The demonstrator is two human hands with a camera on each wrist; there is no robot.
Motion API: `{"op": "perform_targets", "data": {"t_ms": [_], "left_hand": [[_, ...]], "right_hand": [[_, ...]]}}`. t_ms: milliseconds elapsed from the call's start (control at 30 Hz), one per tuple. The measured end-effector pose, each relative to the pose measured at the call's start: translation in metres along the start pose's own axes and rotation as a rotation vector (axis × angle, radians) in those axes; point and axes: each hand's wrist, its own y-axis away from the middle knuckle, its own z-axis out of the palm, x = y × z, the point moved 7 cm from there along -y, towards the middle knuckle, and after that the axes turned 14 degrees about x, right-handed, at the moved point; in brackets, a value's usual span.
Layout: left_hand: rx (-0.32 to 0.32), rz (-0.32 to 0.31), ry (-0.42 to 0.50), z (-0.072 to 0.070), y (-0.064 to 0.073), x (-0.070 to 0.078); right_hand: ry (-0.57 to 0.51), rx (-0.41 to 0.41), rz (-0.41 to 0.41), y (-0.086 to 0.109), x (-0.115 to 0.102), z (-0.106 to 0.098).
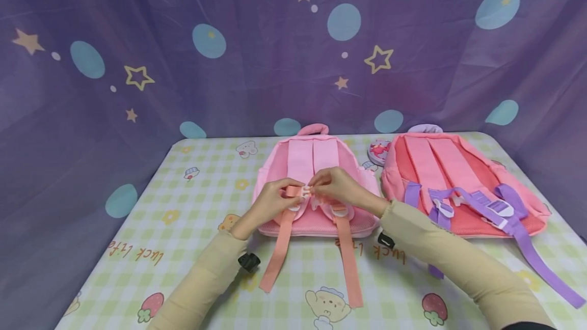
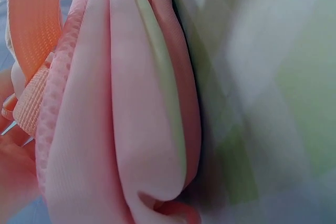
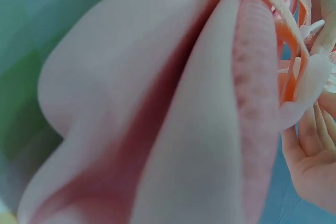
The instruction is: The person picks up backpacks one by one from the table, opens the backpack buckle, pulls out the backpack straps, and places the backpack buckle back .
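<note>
A pink backpack (image 1: pixel 277 167) lies on the table with its straps facing up. Over its middle, a small white plastic buckle (image 1: pixel 305 191) on an orange strap is between both hands. The left hand (image 1: pixel 271 201) pinches the buckle's left side by the webbing. From the right, the right hand (image 1: pixel 340 186) pinches the other side with thumb and fingers. Whether the buckle's halves are fully joined cannot be made out. Two loose orange strap ends (image 1: pixel 349 264) hang toward the front. The wrist views mostly show the backpack's pink side (image 2: pixel 142 87) close up.
A coral-pink backpack (image 1: pixel 451 167) with tangled purple straps (image 1: pixel 534 253) lies to the right. A round patterned pouch (image 1: pixel 378 152) sits by its upper left edge. A checked cloth (image 1: pixel 197 202) covers the table, and a purple curtain (image 1: pixel 275 80) hangs behind.
</note>
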Motion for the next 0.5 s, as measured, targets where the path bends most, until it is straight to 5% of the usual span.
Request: {"op": "perform_targets", "data": {"t_ms": [500], "left_hand": [[0.045,0.019,-0.025,-0.0007,0.0001,0.0037]], "right_hand": [[0.065,0.007,0.0,0.0016,-0.0005,-0.0019]]}}
